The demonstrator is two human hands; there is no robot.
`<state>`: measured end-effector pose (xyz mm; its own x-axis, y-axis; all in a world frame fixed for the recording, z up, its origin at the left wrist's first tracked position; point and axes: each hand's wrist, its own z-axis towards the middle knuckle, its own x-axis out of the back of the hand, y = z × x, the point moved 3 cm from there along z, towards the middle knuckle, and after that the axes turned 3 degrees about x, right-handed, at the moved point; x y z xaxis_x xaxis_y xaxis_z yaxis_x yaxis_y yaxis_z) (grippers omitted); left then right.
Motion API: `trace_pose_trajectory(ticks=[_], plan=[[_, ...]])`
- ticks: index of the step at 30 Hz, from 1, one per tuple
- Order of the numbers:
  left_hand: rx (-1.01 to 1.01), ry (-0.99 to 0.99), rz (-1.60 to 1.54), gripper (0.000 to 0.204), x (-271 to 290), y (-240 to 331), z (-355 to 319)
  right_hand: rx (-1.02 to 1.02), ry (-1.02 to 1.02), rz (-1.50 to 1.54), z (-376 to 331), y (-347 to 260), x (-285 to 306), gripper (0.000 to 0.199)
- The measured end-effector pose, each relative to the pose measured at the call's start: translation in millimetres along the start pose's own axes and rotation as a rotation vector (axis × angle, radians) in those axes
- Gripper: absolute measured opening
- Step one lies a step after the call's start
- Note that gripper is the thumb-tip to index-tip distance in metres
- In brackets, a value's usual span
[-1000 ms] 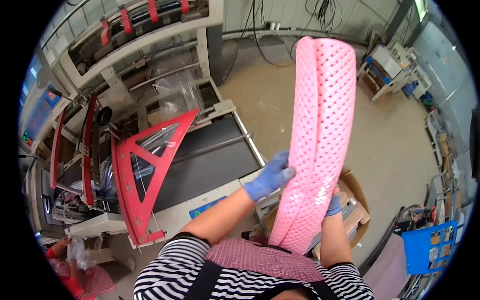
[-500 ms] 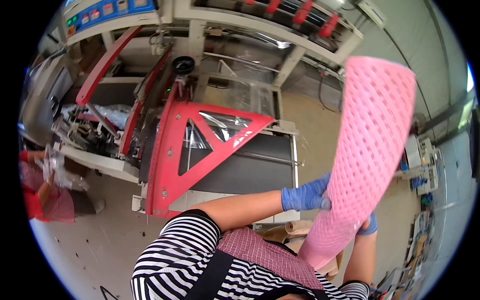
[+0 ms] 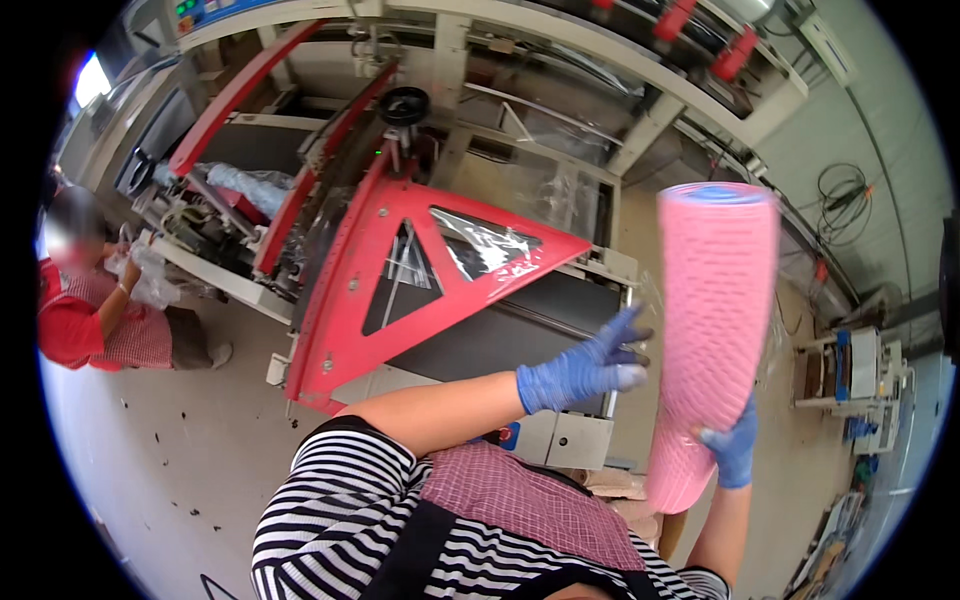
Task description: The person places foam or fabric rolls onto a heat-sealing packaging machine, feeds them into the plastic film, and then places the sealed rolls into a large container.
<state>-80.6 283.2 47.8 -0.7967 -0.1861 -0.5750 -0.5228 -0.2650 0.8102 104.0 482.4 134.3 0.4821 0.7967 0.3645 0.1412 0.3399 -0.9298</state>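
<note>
Left hand (image 3: 585,375): off the roll (image 3: 715,320), which it touches half a second earlier; now just beside the roll's left edge, fingers spread and pointing toward it, nothing in its grasp.
Right hand (image 3: 732,447): clamped on the roll near its lower end; thumb across the front, remaining fingers mostly hidden at the right edge and behind.
Hands: apart from each other, both in blue gloves.
Roll: pink, textured; raised in front of the person, right of the machine (image 3: 450,60); near upright, straighter than half a second earlier. Upper end now displays a blue inner face.
Below roll: tan pieces (image 3: 615,485), close to the person's checked apron (image 3: 525,505); partly covered, detail cannot be told.
Triangle (image 3: 345,310): red, flat, two openings, clear film (image 3: 490,250) visible through them; set over a dark belt (image 3: 450,350), left of the roll.
Handwheel (image 3: 403,105): black, at the triangle's far end.
Co-worker (image 3: 75,315): far left, red sleeve, checked apron, clear plastic (image 3: 152,280) at the hands.
Cable (image 3: 845,200): dark, loosely coiled, against the wall at upper right.
Stand (image 3: 850,370): pale, on the floor at right, well apart from the roll.
</note>
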Motion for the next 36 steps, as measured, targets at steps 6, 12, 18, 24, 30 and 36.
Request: trace_pose_trajectory(ticks=[6, 12, 18, 24, 30, 36], plan=[[0.326, 0.201, -0.194, 0.093, 34.9, -70.7, 43.2, 0.069, -0.102, -0.761, 58.0, 99.5, 32.3, 0.081], [0.609, 0.441, -0.284, 0.083, 74.9, -155.5, 35.0, 0.104, -0.430, -1.183, 106.8, 175.5, 27.2, 0.086], [0.567, 0.502, -0.145, 0.077, 104.1, -134.6, -30.9, 0.172, -0.560, -1.300, 154.0, 215.6, 15.8, 0.092], [0.164, 0.779, -0.424, 0.068, 168.5, -144.5, -97.9, 0.273, -0.658, -1.287, 190.0, 212.4, -25.2, 0.090], [-0.382, 0.674, -0.793, 0.050, 210.6, -140.3, -56.0, 0.285, -0.721, -1.268, 207.8, 219.6, -55.8, 0.091], [-0.420, 0.798, -1.002, 0.034, 189.4, -115.5, -46.0, 0.308, -0.725, -1.265, 212.3, 217.8, -60.7, 0.090]])
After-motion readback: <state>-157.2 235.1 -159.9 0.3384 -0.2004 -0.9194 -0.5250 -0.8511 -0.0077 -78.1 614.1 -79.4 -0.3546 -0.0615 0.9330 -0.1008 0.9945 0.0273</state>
